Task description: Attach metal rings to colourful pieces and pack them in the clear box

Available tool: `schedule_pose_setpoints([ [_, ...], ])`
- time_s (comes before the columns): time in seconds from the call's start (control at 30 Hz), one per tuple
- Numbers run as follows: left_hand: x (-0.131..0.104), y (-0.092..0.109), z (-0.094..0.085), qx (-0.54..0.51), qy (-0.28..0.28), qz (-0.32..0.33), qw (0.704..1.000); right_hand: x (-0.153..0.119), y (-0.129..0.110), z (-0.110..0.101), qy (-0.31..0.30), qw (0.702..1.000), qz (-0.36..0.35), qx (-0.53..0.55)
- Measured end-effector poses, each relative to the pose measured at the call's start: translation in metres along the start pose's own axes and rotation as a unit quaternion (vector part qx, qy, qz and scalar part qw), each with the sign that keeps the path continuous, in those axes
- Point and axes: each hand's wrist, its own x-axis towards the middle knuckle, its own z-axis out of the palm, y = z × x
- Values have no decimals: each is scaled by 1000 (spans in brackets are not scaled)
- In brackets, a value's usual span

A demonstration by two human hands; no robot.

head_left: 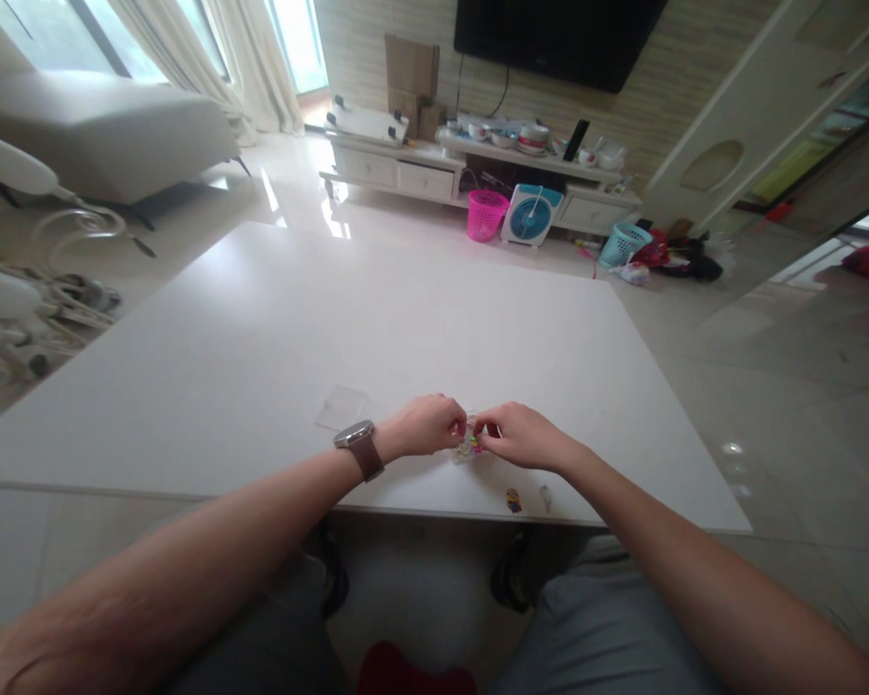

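Observation:
On the white table [434, 319], a small clear box [467, 452] with colourful little items sits between my hands, near the front edge. My left hand [438, 425], with a brown-strapped watch [363, 448] on the wrist, is closed at the box's left side; what its fingers hold is too small to name. My right hand [514, 434] reaches over the box's right side, fingertips pinched at the small items. A clear square lid [343, 407] lies left of my hands. A small yellow and blue figure [514, 500] and a small pale item [546, 497] lie near the front edge.
Beyond the table stand a pink basket [486, 214], a blue fan [532, 214] and a light blue basket [624, 244], by a white cabinet [395, 174]. My legs and a red seat [412, 672] are below the table's front edge.

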Motion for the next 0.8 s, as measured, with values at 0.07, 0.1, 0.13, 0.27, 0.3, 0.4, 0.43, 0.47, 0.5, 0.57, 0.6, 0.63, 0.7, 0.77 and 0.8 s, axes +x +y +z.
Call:
schedule_pose_setpoints([
  [0.07, 2, 1, 5, 26, 2, 10, 1000, 0, 0, 1, -7, 1000, -4, -2],
  [0.1, 3, 1, 7, 38, 3, 17, 999, 0, 0, 2, -10, 1000, -7, -3],
  [0.13, 3, 0, 8, 47, 5, 23, 999, 0, -1, 2, -12, 1000, -10, -5],
  [0.27, 1, -3, 1, 64, 0, 26, 998, 1, -1, 6, -19, 1000, -13, -15],
  [0.3, 0, -4, -2, 67, 2, 19, 998, 2, -1, 7, -22, 1000, -17, -14],
  [0.4, -5, -7, -10, 69, 10, -1, 998, 3, 0, 11, -35, 998, -48, -3],
  [0.43, -6, -8, -11, 71, 11, -6, 997, 4, 0, 13, -41, 997, -58, -2],
  [0.47, -8, -8, -12, 74, 10, -9, 997, 4, 1, 14, -49, 997, -64, -4],
  [0.5, -10, -8, -13, 80, 10, -10, 997, 5, 1, 15, -58, 996, -65, -8],
  [0.57, -12, -8, -13, 89, 12, -7, 996, 6, 1, 17, -75, 995, -59, -19],
  [0.6, -13, -8, -13, 92, 14, -6, 996, 6, 0, 18, -82, 995, -56, -23],
  [0.63, -14, -7, -13, 93, 15, -5, 996, 6, 0, 18, -84, 995, -54, -24],
  [0.7, -14, -5, -13, 90, 18, -4, 996, 7, -1, 19, -77, 996, -50, -20],
  [0.77, -14, -3, -11, 88, 22, 1, 996, 8, -2, 18, -58, 997, -43, -14],
  [0.8, -13, -1, -9, 88, 23, 4, 996, 9, -3, 17, -49, 998, -38, -12],
])
